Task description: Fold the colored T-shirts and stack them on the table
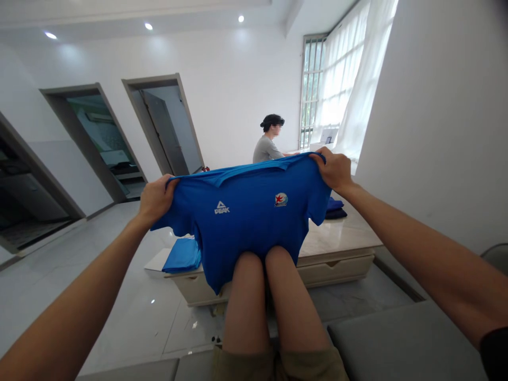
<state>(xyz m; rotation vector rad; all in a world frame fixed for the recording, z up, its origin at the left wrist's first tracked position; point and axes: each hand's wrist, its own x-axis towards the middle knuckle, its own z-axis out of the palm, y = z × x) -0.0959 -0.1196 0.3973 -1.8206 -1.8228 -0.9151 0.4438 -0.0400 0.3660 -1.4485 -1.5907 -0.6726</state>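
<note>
A blue short-sleeved T-shirt (250,222) is stretched out wide in front of me, its front with a white PEAK logo and a round badge facing my way. My left hand (156,198) pinches it at the left shoulder and sleeve. At the other shoulder my right hand (334,168) is closed on the cloth, thumb on the near side. The collar runs along the top between both hands. Below, the hem hangs about my bare knees, and the shirt hides part of the low table behind it.
On the low table (341,233) with drawers lie a folded light blue garment (181,255) at the left and dark folded clothes (335,208) at the right. Beyond, a person (268,143) sits near the curtained window. A grey sofa seat (405,344) is beneath me.
</note>
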